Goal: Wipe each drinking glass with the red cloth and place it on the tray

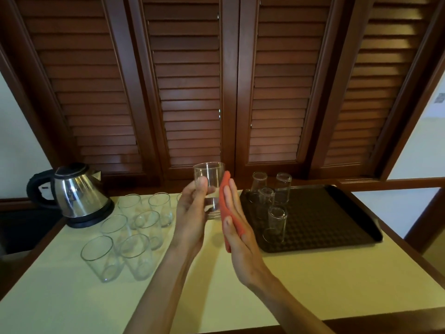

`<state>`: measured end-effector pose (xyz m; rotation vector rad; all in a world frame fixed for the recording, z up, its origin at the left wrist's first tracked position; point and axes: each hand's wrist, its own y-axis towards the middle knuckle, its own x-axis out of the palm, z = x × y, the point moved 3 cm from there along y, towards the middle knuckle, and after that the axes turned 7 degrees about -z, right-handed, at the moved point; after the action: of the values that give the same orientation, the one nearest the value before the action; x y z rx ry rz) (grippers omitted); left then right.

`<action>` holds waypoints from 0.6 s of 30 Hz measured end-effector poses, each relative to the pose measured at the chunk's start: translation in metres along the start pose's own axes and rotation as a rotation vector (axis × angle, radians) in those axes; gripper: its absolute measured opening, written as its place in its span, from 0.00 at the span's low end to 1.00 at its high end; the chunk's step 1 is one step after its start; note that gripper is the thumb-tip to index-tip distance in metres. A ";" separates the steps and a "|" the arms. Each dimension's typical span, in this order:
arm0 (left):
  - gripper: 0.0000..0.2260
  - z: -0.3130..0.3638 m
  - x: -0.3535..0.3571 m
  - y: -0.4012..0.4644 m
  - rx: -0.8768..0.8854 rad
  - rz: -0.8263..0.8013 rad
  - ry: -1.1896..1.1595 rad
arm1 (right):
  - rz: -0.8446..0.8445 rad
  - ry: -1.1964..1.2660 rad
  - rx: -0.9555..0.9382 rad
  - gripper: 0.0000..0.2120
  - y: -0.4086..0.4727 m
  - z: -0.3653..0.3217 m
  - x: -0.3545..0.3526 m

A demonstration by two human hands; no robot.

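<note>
While both forearms reach up from six o'clock, the left hand [192, 208] grips a clear drinking glass [210, 186] upright at the centre, thumb curled against its near wall, and the right hand [237, 222] lies flat with straight fingers, pressing a red cloth [226, 203] against the glass's right side. At eight o'clock, nearest on the pale desk [301, 280], two unwiped glasses [101, 257] stand mouth up, and behind them more of the same stretch back toward ten o'clock (at least six in all, some half hidden behind the left hand). At three o'clock sits the black tray [337, 227], carrying four glasses turned mouth down [277, 224] in a loose cluster on its left half. Farther off at nine o'clock stands a steel kettle [77, 194] on its black base. Beyond everything, dark wooden louvred doors [190, 92] fill twelve o'clock.
</note>
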<state>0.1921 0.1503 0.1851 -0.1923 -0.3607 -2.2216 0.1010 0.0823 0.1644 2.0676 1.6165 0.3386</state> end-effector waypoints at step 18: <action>0.27 -0.004 0.009 -0.007 -0.013 -0.122 0.221 | 0.080 -0.134 -0.028 0.33 0.008 -0.004 0.005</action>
<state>0.1813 0.1466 0.1824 0.0707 -0.2419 -2.3379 0.1070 0.0871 0.1718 2.0915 1.4455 0.2424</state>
